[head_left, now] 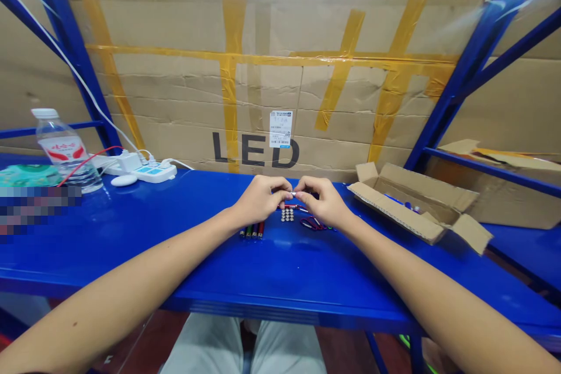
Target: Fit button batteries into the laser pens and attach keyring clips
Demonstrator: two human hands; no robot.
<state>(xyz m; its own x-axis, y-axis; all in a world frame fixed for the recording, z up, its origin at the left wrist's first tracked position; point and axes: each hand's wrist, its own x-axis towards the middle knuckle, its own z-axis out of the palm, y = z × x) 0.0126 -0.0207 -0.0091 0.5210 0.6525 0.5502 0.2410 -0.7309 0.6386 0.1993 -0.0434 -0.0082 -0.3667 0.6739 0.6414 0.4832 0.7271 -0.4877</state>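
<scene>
Head view has the left hand [262,198] and right hand [323,197] both pinching one silver piece [293,193], seemingly to steady it above the table [307,274], discs [287,215] in neat rows nearby, likely for easy reach.

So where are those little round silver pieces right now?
In the head view, the silver pieces sit near the middle of the blue table, between the coloured tubes on the left and the reddish loops on the right.
</scene>
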